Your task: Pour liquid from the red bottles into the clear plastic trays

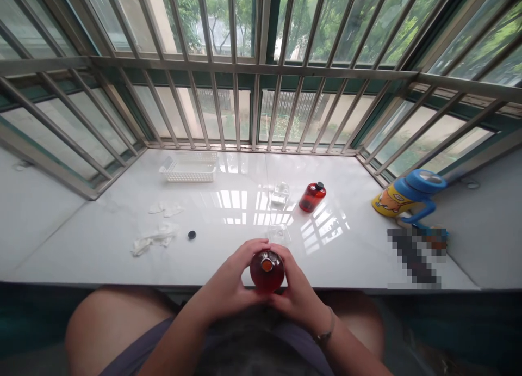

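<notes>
Both my hands wrap around a round red-amber bottle (267, 272) near the front edge of a white marble sill (81, 240). My left hand (232, 278) cups its left side and my right hand (296, 283) its right side. The bottle has no black cap on, and an orange circle shows at its top. A second red-amber bottle (312, 197), capped in black, lies tilted farther back. A small black cap (191, 235) sits on the marble left of my hands. Two clear glass containers (280, 193) stand just ahead of my hands.
A white plastic basket (188, 169) sits at the back left. Crumpled white material (155, 240) lies at the left. A blue and yellow bottle (408, 193) and a pixelated object (414, 256) are at the right. Metal window bars (236, 104) run along the back.
</notes>
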The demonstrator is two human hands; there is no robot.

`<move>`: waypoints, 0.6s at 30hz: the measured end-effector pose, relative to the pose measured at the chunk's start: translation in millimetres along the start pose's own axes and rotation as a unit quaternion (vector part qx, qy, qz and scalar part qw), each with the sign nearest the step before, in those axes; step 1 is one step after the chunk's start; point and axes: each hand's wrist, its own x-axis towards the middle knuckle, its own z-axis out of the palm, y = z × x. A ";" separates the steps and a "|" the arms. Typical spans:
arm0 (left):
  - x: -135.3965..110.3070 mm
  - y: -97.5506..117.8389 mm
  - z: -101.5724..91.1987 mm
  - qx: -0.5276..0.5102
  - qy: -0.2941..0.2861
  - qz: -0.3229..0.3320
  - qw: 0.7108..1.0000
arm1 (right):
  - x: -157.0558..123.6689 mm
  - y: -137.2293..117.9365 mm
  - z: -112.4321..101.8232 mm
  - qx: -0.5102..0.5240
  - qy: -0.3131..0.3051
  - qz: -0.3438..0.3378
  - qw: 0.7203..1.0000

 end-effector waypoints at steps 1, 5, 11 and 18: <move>0.2 0.6 2.6 -0.007 -0.008 0.003 1.000 | -1.3 -0.7 1.0 0.007 0.007 0.002 1.000; 3.5 -8.0 9.5 -0.034 -0.029 -0.001 0.999 | -13.4 4.4 3.2 0.017 0.045 0.043 0.998; 26.0 -48.6 14.0 -0.015 0.058 -0.016 0.998 | -35.0 18.0 -9.4 -0.025 0.198 0.139 0.970; 79.1 -81.6 41.1 0.164 0.076 -0.084 0.980 | -38.3 29.1 -44.5 -0.096 0.254 0.202 0.941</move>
